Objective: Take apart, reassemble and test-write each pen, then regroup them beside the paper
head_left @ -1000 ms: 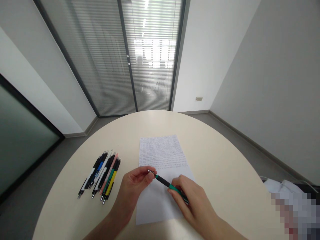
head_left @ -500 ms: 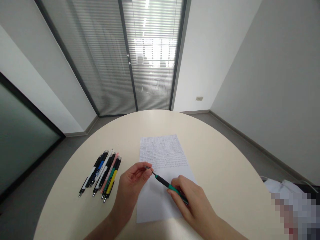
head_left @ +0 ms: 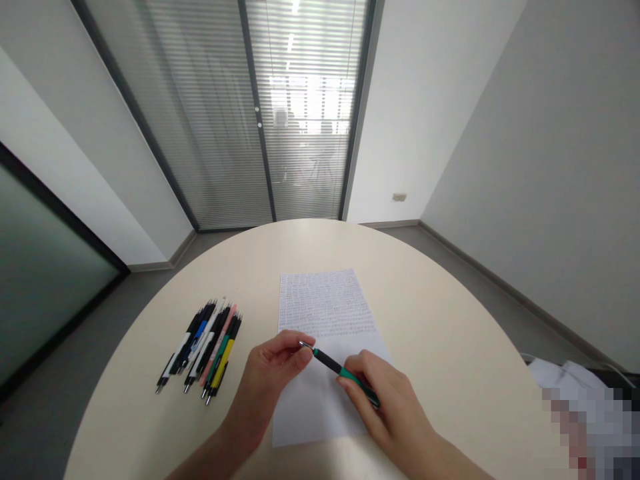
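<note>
Both my hands hold one green and black pen (head_left: 333,365) above a white sheet of paper (head_left: 325,313). My right hand (head_left: 387,407) grips the green barrel, fingers wrapped round it. My left hand (head_left: 267,387) pinches the pen's metal tip between thumb and forefinger. The upper half of the sheet is covered in handwriting; its lower half is blank and partly hidden by my hands. The sheet lies on a round cream table (head_left: 425,320).
Several pens (head_left: 205,350) of different colours lie side by side in a row on the table, left of the sheet. A glass door with blinds (head_left: 260,113) stands beyond the table. A blurred patch sits at the lower right corner.
The pen tip and my left hand's pinch rose slightly half a second ago, then came back down. The sheet and the row of pens have not moved.
</note>
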{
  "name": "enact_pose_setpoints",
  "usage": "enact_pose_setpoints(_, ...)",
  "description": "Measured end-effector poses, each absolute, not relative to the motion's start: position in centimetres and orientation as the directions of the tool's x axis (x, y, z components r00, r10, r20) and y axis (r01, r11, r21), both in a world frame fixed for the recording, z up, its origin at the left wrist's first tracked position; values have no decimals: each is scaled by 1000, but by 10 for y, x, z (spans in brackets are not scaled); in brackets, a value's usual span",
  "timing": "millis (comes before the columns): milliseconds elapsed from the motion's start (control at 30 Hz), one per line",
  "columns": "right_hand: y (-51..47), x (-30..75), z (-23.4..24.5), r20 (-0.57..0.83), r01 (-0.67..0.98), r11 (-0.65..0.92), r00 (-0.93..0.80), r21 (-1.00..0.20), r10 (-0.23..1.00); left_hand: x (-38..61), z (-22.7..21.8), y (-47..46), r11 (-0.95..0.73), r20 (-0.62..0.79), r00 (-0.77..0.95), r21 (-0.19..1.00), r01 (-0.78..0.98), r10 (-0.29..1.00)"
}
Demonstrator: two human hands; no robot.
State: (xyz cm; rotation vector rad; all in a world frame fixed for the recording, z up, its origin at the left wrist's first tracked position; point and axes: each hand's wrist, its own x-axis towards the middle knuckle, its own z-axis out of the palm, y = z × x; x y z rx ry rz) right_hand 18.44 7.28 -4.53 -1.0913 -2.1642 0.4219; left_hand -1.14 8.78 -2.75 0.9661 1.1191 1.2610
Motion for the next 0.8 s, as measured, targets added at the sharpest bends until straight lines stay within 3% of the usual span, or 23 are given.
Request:
enact_pose_setpoints(200, 74, 184, -47, 427, 583, 618, -446, -528, 786, -12, -29, 86, 108, -110, 3, 970, -219, 994)
enact_pose_setpoints(533, 74, 184, -47, 353, 531, 548, -429, -646, 832, -10, -28, 82, 125, -110, 83, 972, -201, 990)
enact_pose_setpoints(800, 76, 179, -41, 75, 384, 249, -413, -889, 908, -7, -36, 83, 245, -219, 113, 908, -339, 969)
